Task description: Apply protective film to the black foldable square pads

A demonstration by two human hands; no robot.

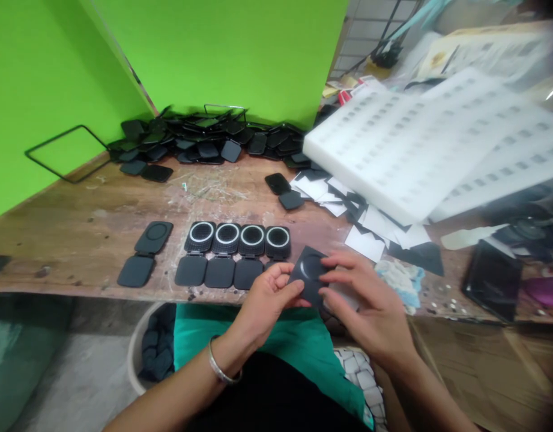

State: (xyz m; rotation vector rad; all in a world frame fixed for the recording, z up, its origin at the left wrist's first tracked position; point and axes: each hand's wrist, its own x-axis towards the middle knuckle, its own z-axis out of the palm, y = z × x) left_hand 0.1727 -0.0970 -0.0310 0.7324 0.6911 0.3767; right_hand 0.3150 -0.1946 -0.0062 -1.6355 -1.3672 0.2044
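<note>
A dark square panel (pixel 310 271) with a faint ring on its face is held tilted over the table's front edge. My left hand (pixel 276 289) pinches its left corner between thumb and fingers. At the panel's right edge, the bent fingers and thumb of my right hand (pixel 366 300) close around it, slightly blurred. Left of my hands several folding chargers lie open in a row, their ringed pads (pixel 253 239) above plain black square pads (pixel 220 273). Another open black two-part charger (pixel 154 237) sits apart, farther left.
Black square pieces (pixel 208 144) are heaped along the green wall (pixel 231 54). White foam trays (pixel 411 138) rest over loose white and black cards (pixel 366 240) at right. Nearby lie a crumpled cloth (pixel 400 282) and a dark phone-like slab (pixel 492 279). Below the edge stands a bin (pixel 136 354).
</note>
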